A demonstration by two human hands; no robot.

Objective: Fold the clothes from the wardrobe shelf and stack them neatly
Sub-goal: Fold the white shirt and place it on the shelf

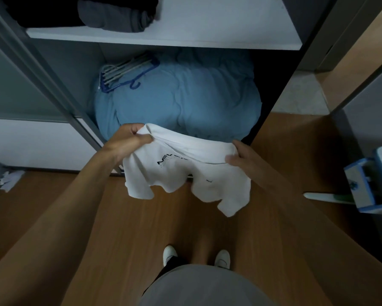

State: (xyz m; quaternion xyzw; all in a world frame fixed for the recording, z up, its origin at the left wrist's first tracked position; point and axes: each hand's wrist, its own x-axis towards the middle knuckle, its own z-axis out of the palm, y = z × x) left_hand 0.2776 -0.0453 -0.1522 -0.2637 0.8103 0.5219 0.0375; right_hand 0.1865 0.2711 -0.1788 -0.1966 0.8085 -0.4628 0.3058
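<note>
On the head camera I see the left hand at 10 o'clock of the white shirt, fingers curled and pinching its top edge. The right hand, at 3 o'clock, grips the other end with its thumb over the cloth. The shirt hangs between them above the wooden floor. At 12 o'clock a blue bundle carrying hangers lies under the wardrobe shelf, which holds folded dark clothes.
</note>
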